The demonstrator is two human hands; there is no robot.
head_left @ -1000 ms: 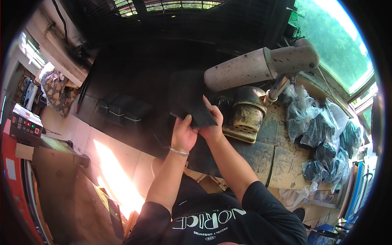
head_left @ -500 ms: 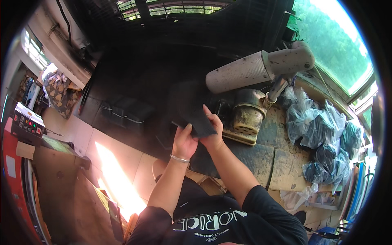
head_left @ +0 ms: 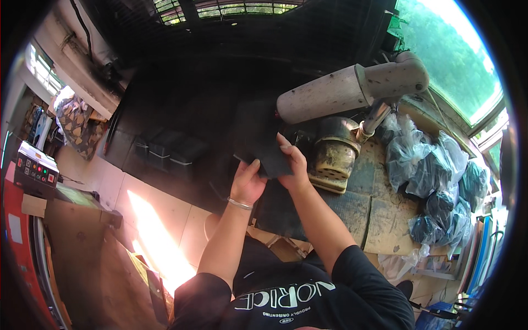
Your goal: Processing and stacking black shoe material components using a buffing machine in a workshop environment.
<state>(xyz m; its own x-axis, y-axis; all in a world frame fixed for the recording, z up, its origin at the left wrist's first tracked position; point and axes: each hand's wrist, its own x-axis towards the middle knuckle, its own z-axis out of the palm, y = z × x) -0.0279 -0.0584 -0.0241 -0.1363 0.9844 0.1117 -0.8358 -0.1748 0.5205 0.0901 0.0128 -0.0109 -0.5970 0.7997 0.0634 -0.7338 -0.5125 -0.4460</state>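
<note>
Here in the head view, you've got both hands meeting in the middle, and the dark flat piece point(head_left: 269, 163) is right between them, over the black stretch in front of you! Your left hand point(head_left: 247, 184) has its grip closed on the near-left edge, thumb pressed on top, fingers hidden beneath; your right hand point(head_left: 294, 168) has its grip on the right edge, fingers reaching up along that side. The far end of the piece melts into the dark, so I can't tell its full shape, nor whether it's one layer or several. Just beyond it comes the ribbed grey cylinder point(head_left: 322, 94) on its jointed arm, with the grimy round base point(head_left: 334, 154) near your right hand. So how far along are we? I'd call the handling of this piece under way, not finished: it's in both hands, not laid down. Over on the left, the dark stacks point(head_left: 160, 148) lie with pale bands around them, so those look done, apart from your hands. On the right, clear plastic bags point(head_left: 423, 162) with dark contents sit bunched on the tabletop point(head_left: 385, 220). How many pieces are left, the gloom doesn't show!
</note>
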